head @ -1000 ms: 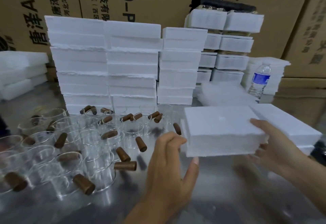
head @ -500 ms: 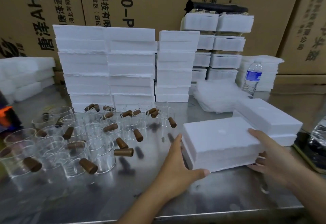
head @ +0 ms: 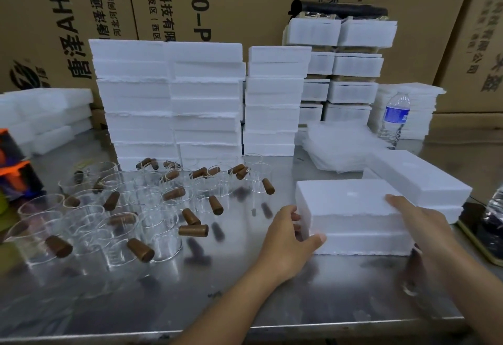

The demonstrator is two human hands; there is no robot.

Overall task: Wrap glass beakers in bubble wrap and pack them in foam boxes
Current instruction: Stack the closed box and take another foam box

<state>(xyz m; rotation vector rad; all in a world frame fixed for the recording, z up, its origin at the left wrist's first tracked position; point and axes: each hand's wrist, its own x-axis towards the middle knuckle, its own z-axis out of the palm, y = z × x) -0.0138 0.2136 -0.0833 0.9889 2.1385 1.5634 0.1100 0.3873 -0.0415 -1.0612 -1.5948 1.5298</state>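
A closed white foam box point(head: 351, 214) sits on the steel table point(head: 190, 295) in front of me. My left hand point(head: 285, 238) grips its left end, thumb on the front face and fingers round the corner. My right hand point(head: 419, 222) holds its right end, fingers lying on the lid. Several glass beakers point(head: 152, 225) with brown wooden handles stand crowded on the left half of the table. A pile of bubble wrap sheets point(head: 340, 146) lies behind the box.
Tall stacks of foam boxes point(head: 168, 100) line the back, with taped ones point(head: 345, 59) further right. Another foam box point(head: 419, 181) lies right of mine. A water bottle point(head: 394, 119) stands at the back right. Cardboard cartons point(head: 231, 2) form the wall behind.
The foam box has come down from the air onto the table and nearer to me. Both hands stayed on its ends; my left hand has closed round the left corner.
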